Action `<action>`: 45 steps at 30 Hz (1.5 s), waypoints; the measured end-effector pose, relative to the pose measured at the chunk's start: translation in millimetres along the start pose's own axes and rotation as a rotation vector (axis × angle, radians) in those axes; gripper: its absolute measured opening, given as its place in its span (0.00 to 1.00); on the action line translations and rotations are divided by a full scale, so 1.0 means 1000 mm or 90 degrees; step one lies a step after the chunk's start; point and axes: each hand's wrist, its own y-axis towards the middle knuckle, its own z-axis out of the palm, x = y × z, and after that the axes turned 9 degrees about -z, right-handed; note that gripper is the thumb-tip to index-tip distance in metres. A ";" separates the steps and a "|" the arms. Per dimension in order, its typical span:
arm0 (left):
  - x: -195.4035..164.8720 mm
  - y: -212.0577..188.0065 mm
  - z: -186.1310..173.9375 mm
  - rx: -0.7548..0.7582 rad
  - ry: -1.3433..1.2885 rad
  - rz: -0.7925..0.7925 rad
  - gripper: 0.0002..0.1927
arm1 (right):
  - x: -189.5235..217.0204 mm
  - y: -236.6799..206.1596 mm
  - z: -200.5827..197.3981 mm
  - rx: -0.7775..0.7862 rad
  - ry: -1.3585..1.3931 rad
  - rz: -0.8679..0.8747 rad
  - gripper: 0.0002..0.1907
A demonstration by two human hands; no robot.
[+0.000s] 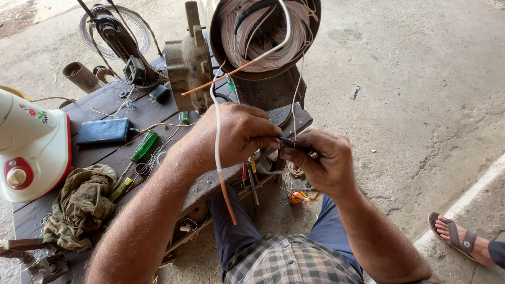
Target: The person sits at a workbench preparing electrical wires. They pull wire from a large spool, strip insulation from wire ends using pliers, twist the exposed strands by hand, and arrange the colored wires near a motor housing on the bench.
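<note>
two bare hands meet over the edge of a dark wooden bench [105, 105]: left hand [239, 134] curled shut around a white sleeve [216, 142] with copper-coloured ends, right hand [318, 160] pinching a thin wire [298, 89] at a small blue piece. wire runs up to a pale coil [263, 37] in a round housing. on bench: green-handled screwdriver [143, 145], dark blue case [102, 131], crumpled rag [81, 205].
</note>
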 end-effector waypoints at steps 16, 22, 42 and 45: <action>-0.005 -0.006 0.000 -0.010 -0.010 0.014 0.09 | -0.008 -0.022 -0.004 0.108 0.208 0.006 0.13; -0.006 -0.016 0.004 -0.007 0.003 0.029 0.13 | 0.008 -0.029 -0.005 0.085 0.177 0.054 0.19; -0.014 -0.012 0.008 0.028 0.059 -0.003 0.12 | 0.019 -0.005 0.007 0.020 -0.057 -0.093 0.05; -0.014 -0.011 0.009 0.024 0.058 0.004 0.11 | 0.019 -0.002 0.003 0.044 -0.028 -0.080 0.07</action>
